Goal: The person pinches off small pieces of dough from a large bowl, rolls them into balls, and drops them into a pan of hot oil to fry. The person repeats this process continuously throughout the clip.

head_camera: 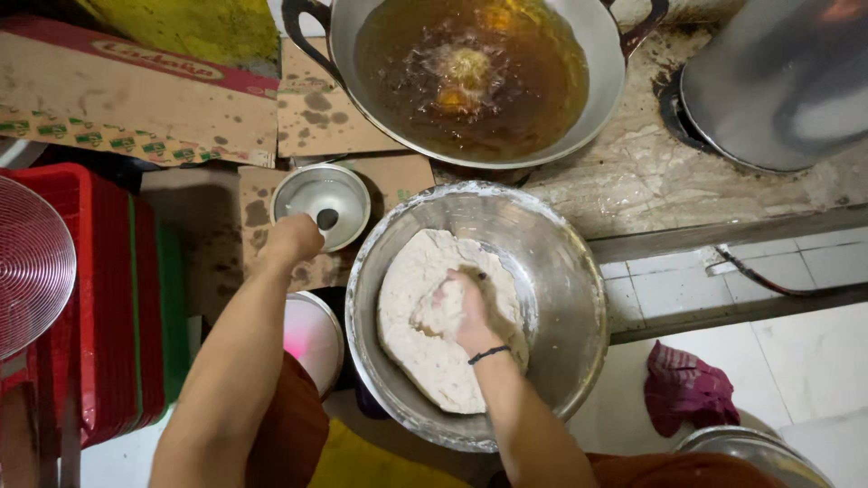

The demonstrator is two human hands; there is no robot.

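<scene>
Head view, looking straight down.

Right hand [466, 312]: sunk into a mass of pale dough [425, 330] inside a large steel mixing bowl [561, 271]. Fingers curled shut around a lump of the dough, knuckles up, flour coating the skin. Thin black band on the wrist. The dough lies against the left half of the bowl, spread from the near rim up toward the far rim; the right half of the bowl is bare metal, dusted with flour along the rim.

Left hand [291, 239]: reached out over the edge of a small steel bowl [321, 194] set just left of and beyond the mixing bowl. Hand closed; it appears to pinch the handle of a small dark spoon [327, 219] whose head rests in the bowl, though the fingers are turned away and the hold itself is hidden. The small bowl holds a clear liquid.

Beyond both bowls: a wide wok [597, 54] with dark handles, filled with brown oil; several golden pieces [466, 68] float in it, bubbles around them. It sits over stained cardboard [136, 99] laid flat on the counter.

Far right: a big steel pot [778, 81] on a burner, on a spotted stone counter.

Left edge: a red plastic crate [99, 298] and a round wire skimmer [32, 262] over it.

Below the left forearm: a pinkish round container [312, 339], partly covered.

Lower right, on the white tiled floor: a crumpled maroon cloth [687, 393], and the rim of another steel vessel [750, 452] near it.
</scene>
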